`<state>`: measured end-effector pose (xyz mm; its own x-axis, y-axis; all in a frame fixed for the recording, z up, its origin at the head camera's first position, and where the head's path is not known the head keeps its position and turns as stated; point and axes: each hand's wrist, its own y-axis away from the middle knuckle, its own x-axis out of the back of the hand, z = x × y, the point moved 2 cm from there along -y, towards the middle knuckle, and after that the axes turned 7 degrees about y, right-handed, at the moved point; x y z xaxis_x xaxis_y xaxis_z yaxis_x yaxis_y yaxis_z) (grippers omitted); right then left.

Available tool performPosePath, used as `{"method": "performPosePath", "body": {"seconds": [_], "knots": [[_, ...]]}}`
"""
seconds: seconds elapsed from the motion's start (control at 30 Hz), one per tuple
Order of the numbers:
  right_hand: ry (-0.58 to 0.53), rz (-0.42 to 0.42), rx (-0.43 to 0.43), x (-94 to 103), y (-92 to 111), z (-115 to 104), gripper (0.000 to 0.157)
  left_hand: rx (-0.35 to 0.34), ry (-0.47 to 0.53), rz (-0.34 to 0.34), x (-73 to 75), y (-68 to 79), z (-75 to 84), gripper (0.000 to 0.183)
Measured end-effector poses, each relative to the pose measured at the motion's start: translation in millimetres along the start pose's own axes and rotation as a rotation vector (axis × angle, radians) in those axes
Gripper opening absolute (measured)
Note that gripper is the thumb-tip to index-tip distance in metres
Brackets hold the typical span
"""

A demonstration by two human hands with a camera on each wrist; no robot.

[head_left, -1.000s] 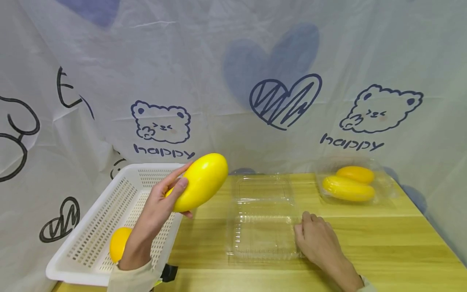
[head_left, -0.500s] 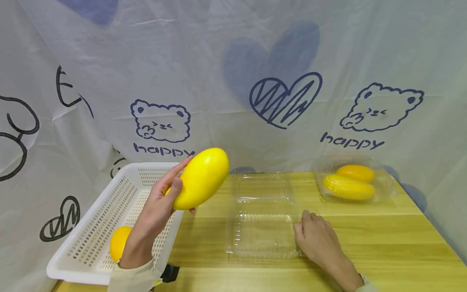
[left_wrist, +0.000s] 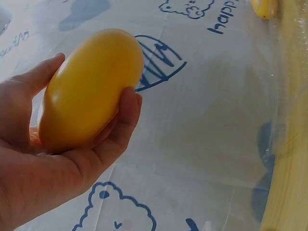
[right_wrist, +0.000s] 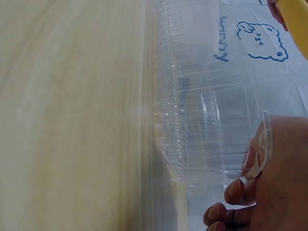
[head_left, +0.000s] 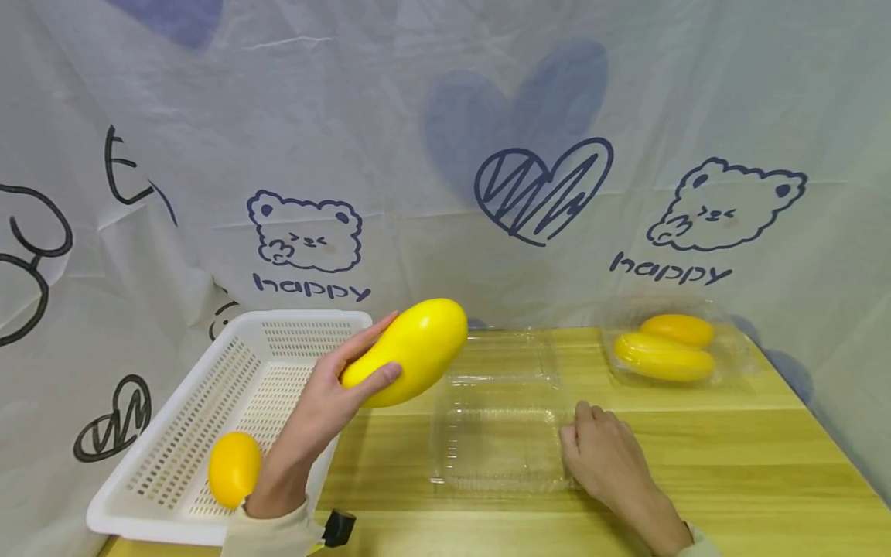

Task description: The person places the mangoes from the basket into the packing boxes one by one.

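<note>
My left hand (head_left: pixel 334 394) grips a large glossy yellow mango (head_left: pixel 418 352), held in the air between the basket and the clear box. In the left wrist view the fingers and thumb curl round the lower part of the mango (left_wrist: pixel 94 89). A clear plastic clamshell box (head_left: pixel 497 456) lies opened on the table, its lid folded back toward the wall. At the box's right edge sits my right hand (head_left: pixel 609 456). The right wrist view shows that hand (right_wrist: pixel 281 178) pinching the rim of the clear box (right_wrist: pixel 211 110) between thumb and finger.
On the left stands a white perforated basket (head_left: pixel 156 433) with an orange-yellow fruit (head_left: pixel 234 469) inside. A second clear box (head_left: pixel 731 356) at the back right holds two yellow fruits (head_left: pixel 664 357). A printed cloth (head_left: pixel 431 263) hangs behind the wooden table (head_left: pixel 752 464).
My left hand has moved right with the mango, which now overlaps the box lid's left side and is tilted more to the right. The right hand has stayed at the box's edge.
</note>
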<state>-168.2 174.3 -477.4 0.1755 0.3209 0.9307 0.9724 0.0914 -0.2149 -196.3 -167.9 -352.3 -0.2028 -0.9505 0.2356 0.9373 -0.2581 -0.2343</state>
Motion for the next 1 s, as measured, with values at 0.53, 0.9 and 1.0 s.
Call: {"method": "performPosePath", "body": {"seconds": [0.53, 0.9, 1.0], "knots": [[0.023, 0.021, 0.012, 0.3, 0, 0, 0.027, -0.02, -0.049, -0.066, -41.3, -7.2, -11.7, 0.049], [0.028, 0.026, 0.002, 1.6, 0, -1, 0.027, -0.039, -0.093, -0.113, -62.5, -10.9, -26.4, 0.045], [0.03, 0.033, 0.005, 1.5, 0, -1, 0.027, -0.033, -0.097, -0.137, -66.9, -12.0, -31.5, 0.046]]}}
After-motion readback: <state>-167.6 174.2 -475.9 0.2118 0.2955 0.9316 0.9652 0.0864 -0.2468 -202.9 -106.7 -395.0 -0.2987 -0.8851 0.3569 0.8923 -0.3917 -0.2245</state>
